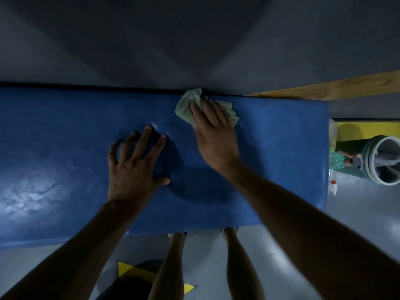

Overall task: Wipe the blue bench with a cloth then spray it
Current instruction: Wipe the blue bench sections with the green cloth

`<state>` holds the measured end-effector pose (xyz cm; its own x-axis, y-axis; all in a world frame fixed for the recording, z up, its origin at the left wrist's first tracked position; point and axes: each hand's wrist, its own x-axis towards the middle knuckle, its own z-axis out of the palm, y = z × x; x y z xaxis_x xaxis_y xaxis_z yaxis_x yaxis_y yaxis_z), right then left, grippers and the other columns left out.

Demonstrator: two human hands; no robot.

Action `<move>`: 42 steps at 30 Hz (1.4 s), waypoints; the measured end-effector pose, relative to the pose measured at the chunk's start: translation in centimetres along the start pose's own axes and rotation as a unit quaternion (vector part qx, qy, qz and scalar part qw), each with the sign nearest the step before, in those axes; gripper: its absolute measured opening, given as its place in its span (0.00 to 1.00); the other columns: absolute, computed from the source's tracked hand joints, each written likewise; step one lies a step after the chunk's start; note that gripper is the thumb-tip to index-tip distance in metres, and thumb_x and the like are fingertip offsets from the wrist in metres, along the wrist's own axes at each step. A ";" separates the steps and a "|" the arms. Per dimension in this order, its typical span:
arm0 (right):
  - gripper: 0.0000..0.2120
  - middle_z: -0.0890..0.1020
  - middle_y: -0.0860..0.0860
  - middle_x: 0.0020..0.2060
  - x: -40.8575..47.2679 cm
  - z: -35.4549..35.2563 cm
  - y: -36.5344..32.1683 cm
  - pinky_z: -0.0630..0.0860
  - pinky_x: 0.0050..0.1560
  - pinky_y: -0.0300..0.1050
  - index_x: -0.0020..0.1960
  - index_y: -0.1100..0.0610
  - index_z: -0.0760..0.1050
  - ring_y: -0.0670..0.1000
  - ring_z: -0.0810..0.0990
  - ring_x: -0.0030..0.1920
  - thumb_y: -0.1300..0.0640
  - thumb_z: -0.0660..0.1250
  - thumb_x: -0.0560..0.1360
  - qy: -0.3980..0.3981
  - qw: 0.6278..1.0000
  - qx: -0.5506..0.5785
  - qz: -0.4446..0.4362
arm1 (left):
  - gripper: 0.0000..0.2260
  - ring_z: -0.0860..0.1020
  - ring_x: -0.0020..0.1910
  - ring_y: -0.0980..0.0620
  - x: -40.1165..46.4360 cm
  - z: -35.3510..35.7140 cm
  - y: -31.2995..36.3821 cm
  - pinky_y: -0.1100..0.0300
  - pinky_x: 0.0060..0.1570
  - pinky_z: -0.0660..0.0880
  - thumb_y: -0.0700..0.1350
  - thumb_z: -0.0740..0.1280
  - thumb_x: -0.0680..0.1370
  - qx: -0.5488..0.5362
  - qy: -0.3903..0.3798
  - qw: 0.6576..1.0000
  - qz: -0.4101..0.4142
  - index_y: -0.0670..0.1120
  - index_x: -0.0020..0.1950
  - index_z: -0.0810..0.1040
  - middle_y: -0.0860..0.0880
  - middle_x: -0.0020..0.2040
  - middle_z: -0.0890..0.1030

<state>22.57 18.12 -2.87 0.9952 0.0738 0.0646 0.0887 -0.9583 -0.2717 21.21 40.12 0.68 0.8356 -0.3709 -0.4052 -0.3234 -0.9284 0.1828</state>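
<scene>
The blue bench (65,131) runs across the view from the left edge to a rounded end at the right. A pale green cloth (186,105) lies crumpled on its far edge. My right hand (214,135) presses flat on the cloth with straight fingers, covering most of it. My left hand (134,163) rests on the bench top with fingers spread, a little left of and nearer than the cloth. A small white bottle with a red cap (333,187) stands on the floor just past the bench's right end; whether it is the spray I cannot tell.
A dark wall rises behind the bench. At the right lie a wooden plank (337,87), a grey-green cylindrical canister (376,161) on its side, and a green plastic bag (335,161). My bare legs stand on grey floor with yellow markings (127,269) in front.
</scene>
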 end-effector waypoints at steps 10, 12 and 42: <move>0.25 0.68 0.59 0.77 -5.3 -2.3 8.5 0.57 0.79 0.60 0.79 0.59 0.65 0.61 0.63 0.79 0.51 0.53 0.85 0.102 0.925 0.024 0.365 | 0.49 0.61 0.74 0.37 -0.2 0.5 -0.2 0.33 0.70 0.59 0.62 0.78 0.62 -0.021 0.027 0.999 0.011 0.57 0.78 0.60 0.47 0.80 0.58; 0.23 0.71 0.59 0.75 -3.3 0.1 2.2 0.61 0.78 0.62 0.77 0.59 0.68 0.61 0.67 0.77 0.53 0.56 0.85 0.122 0.935 0.078 0.322 | 0.49 0.60 0.75 0.37 -0.2 0.4 -0.3 0.34 0.70 0.59 0.63 0.78 0.62 -0.019 0.025 0.999 0.010 0.58 0.78 0.59 0.48 0.81 0.57; 0.25 0.63 0.59 0.80 -10.0 -1.9 5.1 0.58 0.79 0.63 0.80 0.59 0.60 0.60 0.60 0.80 0.51 0.44 0.87 0.079 0.911 -0.019 0.403 | 0.47 0.61 0.74 0.37 -0.1 1.3 -0.5 0.34 0.71 0.57 0.63 0.77 0.63 -0.008 0.061 0.998 0.017 0.58 0.78 0.62 0.48 0.80 0.59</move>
<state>12.96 11.95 -3.11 0.7173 -0.6968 -0.0029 -0.6734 -0.6921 -0.2598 20.69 40.58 -0.53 0.8728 -0.3952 -0.2864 -0.3458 -0.9149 0.2084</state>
